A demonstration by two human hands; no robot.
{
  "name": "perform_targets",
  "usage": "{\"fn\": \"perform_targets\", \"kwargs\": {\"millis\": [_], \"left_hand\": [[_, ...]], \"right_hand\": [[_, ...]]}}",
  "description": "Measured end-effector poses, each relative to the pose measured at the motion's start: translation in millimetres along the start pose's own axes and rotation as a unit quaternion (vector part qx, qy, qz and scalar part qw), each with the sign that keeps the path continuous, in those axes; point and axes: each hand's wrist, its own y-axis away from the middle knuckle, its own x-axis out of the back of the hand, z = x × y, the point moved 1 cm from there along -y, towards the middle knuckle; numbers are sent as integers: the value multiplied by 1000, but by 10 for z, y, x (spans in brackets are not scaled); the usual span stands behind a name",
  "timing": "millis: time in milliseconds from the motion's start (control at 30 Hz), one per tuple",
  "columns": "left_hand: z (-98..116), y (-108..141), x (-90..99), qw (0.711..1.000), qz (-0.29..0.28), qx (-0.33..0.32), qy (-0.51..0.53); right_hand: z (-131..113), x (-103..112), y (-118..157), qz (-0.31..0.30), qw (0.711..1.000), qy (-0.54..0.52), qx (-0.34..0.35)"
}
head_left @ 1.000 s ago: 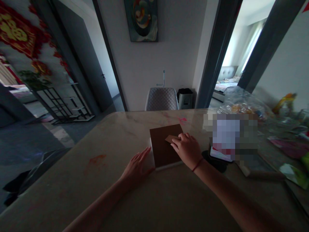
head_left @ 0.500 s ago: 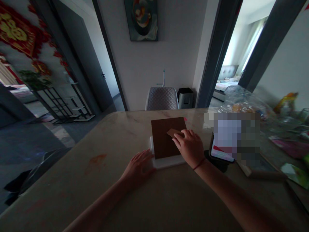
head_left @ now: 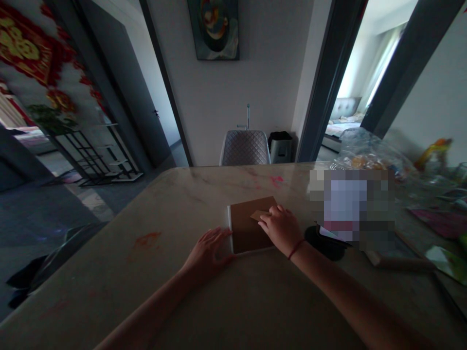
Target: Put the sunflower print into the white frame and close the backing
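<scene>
A square brown board [head_left: 248, 233] lies over a white flat piece, whose thin edge [head_left: 229, 218] shows along the left and bottom sides. My right hand [head_left: 282, 227] pinches a small brown tab [head_left: 258, 215] that stands up from the board's face. At the board's lower left, my left hand [head_left: 211, 250] rests with its fingers spread, the fingertips at the white edge, holding nothing.
To the right are a phone [head_left: 335, 235] on a dark round object [head_left: 328, 248], a blurred-out patch, a book-like object [head_left: 401, 262] and clear plastic bags [head_left: 368, 150]. A chair [head_left: 245, 148] stands beyond the table's far edge.
The brown board has come down and toward me with my right hand, and now covers most of the white piece. Pink marks on the table behind it are uncovered. My left hand barely moved.
</scene>
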Motion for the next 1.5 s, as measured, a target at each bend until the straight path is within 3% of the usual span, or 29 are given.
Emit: {"fn": "perform_targets", "kwargs": {"millis": [467, 700, 867, 1000, 1167, 1267, 1367, 1500], "left_hand": [[24, -19, 43, 998, -42, -34, 17], [25, -24, 45, 998, -43, -37, 13], [15, -12, 24, 998, -24, -49, 9], [-6, -6, 3, 999, 23, -43, 3], [-34, -13, -11, 999, 54, 6, -3], [-43, -19, -18, 998, 66, 22, -2], [-46, -21, -22, 997, 67, 26, 3], [-42, -17, -11, 998, 51, 28, 4]], "right_hand": [[-8, 16, -2, -40, 999, -6, 9], [38, -112, 47, -12, 999, -38, -4], [14, -228, 118, -1, 997, -76, -28], [-66, -266, 138, 9, 992, -121, -34], [59, -357, 54, 42, 963, -265, -28], [267, -519, 7, 93, 941, -308, -103], [423, -724, -12, 70, 916, -358, -168], [487, -882, -24, 43, 906, -386, -165]]}}
